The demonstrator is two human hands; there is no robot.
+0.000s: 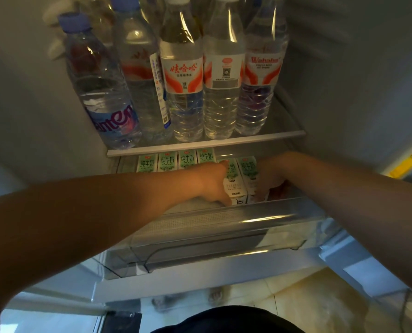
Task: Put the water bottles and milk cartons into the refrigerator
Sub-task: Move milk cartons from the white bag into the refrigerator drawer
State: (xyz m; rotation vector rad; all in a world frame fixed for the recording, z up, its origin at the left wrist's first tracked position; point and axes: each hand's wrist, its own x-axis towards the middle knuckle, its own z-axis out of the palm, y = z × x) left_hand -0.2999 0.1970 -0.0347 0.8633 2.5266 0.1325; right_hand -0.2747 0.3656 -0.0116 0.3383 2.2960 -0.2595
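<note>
We're reaching over the clear drawer front (pixel 224 219) onto the lower shelf (pixel 197 205), left hand (pixel 214 185) and right hand (pixel 272 180) clamping two milk cartons (pixel 236 186) between them at its front right. We're judging them light but crushable, so flat sides are the hold. Fingertips are hiding behind. Farther back a carton row (pixel 167 162) is sitting, water bottles (pixel 183 92) standing above.

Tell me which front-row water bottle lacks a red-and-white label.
The leftmost bottle: its label is blue and pink, while the others wear red-and-white bands.

Outstretched arms — left hand (pixel 212 185), right hand (pixel 271 176) clasping milk cartons (pixel 236 186)
</note>
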